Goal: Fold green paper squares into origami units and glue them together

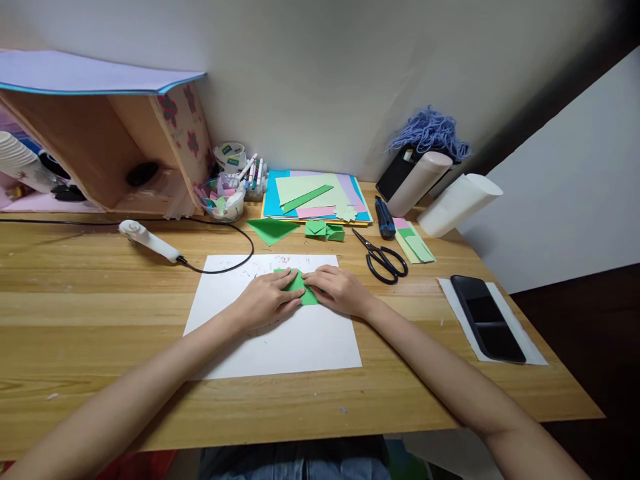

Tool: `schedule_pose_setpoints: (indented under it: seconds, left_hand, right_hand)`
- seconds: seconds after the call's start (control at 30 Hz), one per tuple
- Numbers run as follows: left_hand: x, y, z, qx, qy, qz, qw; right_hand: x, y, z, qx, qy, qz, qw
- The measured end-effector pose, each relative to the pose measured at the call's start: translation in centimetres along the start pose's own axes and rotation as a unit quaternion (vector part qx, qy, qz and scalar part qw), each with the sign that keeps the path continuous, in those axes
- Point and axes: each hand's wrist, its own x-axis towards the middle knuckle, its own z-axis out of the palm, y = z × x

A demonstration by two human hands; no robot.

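Note:
A small folded piece of green paper point(301, 288) lies on a white sheet point(280, 333) in the middle of the wooden desk point(100, 300). My left hand point(265, 300) rests on its left side, fingers bent and pressed down on the paper. My right hand point(337, 290) covers its right side, fingertips pinching the fold. Most of the green piece is hidden under both hands.
Behind the sheet lie a green paper triangle point(273, 229), small folded green pieces point(325, 231), black scissors point(383, 257) and a stack of coloured paper point(315, 197). A glue gun point(147, 240) with a cord lies at the left, a phone point(487, 317) at the right.

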Motion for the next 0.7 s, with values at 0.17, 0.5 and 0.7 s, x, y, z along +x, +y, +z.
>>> schedule_pose_setpoints:
  seconds: [0.17, 0.5, 0.7]
  left_hand:
    - [0.2, -0.4, 0.3, -0.029, 0.095, -0.138, 0.985]
    - [0.3, -1.1, 0.5, -0.082, 0.090, -0.259, 0.958]
    - [0.5, -0.4, 0.2, -0.026, 0.081, -0.297, 0.951]
  right_hand:
    - [0.2, -0.1, 0.3, 0.024, -0.013, 0.016, 0.999]
    - [0.5, -0.5, 0.2, 0.013, -0.045, 0.024, 0.999]
    - [0.4, -0.4, 0.2, 0.007, -0.045, 0.026, 0.999]
